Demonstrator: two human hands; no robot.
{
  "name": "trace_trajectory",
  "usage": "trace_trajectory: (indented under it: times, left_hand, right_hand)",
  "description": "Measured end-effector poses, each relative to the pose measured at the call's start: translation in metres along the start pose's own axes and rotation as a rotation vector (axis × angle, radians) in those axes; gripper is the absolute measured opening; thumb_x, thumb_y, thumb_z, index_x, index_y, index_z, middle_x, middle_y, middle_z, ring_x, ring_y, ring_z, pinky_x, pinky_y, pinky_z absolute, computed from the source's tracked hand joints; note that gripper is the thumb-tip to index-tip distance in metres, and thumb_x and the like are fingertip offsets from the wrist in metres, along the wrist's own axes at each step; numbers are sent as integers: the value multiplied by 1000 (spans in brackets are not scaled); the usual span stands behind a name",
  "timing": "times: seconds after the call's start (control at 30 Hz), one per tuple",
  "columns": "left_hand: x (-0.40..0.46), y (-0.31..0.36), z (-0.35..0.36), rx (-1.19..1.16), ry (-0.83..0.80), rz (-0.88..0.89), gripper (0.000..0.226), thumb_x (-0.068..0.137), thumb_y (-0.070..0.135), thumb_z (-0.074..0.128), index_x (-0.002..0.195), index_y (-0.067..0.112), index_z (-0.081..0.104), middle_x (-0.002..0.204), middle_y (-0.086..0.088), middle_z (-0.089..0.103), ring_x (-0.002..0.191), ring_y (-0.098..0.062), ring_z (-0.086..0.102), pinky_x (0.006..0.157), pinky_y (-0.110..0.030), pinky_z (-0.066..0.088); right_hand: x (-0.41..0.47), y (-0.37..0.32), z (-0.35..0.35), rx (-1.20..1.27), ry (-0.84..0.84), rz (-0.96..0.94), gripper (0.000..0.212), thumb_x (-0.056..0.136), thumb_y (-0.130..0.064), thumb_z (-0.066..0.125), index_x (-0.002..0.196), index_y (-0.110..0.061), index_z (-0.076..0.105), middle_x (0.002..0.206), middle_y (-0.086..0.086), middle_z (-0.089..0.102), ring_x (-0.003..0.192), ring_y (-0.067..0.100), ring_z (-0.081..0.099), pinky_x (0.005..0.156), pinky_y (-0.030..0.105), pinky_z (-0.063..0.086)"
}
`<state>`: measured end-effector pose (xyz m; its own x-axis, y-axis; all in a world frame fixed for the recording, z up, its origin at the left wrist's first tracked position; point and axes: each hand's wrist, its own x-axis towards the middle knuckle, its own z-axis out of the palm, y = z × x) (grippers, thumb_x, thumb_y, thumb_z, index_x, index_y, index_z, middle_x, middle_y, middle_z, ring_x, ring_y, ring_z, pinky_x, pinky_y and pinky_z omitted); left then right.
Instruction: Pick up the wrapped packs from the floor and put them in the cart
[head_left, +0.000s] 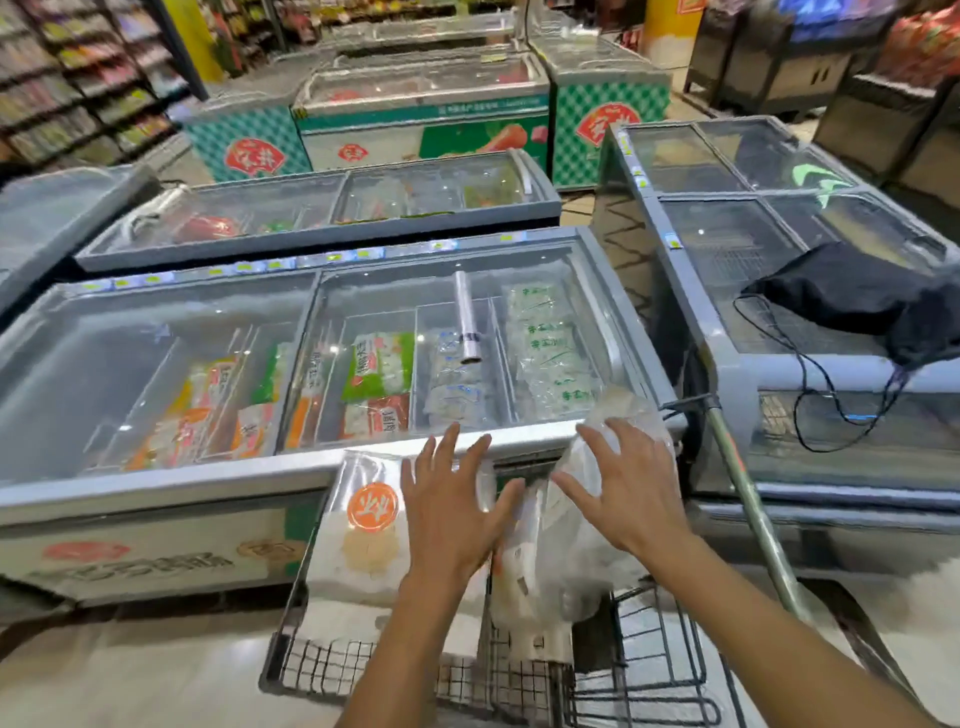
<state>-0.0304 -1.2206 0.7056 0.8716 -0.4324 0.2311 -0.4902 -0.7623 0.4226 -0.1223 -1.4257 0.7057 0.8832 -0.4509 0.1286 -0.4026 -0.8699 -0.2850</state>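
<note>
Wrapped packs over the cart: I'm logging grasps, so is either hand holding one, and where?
Neither grips. The left hand lies flat on the orange-labelled pack; the right hand has straight fingers against the clear pack, above the cart.

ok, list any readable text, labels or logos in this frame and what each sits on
Nothing reads clearly enough to quote.
Pack in the cart: orange round logo with a white character, blurred.
Near freezer front: red logo and dark lettering, smeared.
Far freezers: red fan-shaped logos, characters illegible.
Green packs under the lid: white characters, too small.
Clear packs: green characters, too small.
Yellow price tags: unreadable.
</note>
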Motion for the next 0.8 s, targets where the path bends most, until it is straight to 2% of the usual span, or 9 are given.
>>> trace_trajectory:
  times: [0.1,0.23,0.47,0.6,0.7,0.8]
  left_hand:
    - [-38,-16,-25,79,84,-72,66,87,77,45,140,40,56,161,0,38,149,-30,32,121,-59,20]
    - [-97,-43,-69,186,159,-175,62,88,71,52,138,34,59,156,-5,45,141,-33,40,114,-57,30]
    - [-229,-128,-169,324,362,-568,62,85,69,54,132,29,64,146,-7,55,131,-31,48,105,-50,41]
    - [-340,-171,-212,319,445,-810,62,87,71,51,133,32,62,151,-2,50,135,-28,44,107,-49,41]
    - [-443,-195,-235,331,559,-947,59,88,71,50,132,34,62,150,1,50,135,-26,44,106,-50,41]
    - [-541,-222,-253,359,639,-1083,59,86,72,49,130,34,63,147,2,52,134,-27,45,105,-50,41]
  right_hand:
    - [-18,-29,4,35,1,-96,81,86,-83,33,144,-30,54,145,14,52,135,35,47,110,59,36]
    - [-48,-89,8,79,-18,-263,76,86,-83,37,135,-29,56,134,6,55,126,31,49,105,53,39]
    - [-117,-251,21,173,-61,-577,69,86,-77,42,129,-27,62,129,10,60,120,35,54,102,54,42]
    - [-201,-347,43,176,-134,-750,71,87,-79,37,125,-25,63,120,9,62,111,34,58,97,50,44]
    - [-285,-408,67,178,-155,-907,71,90,-78,32,125,-24,64,120,8,62,112,32,55,103,52,39]
    - [-367,-463,86,218,-189,-1023,68,91,-76,37,125,-23,64,116,8,63,111,30,56,102,52,38]
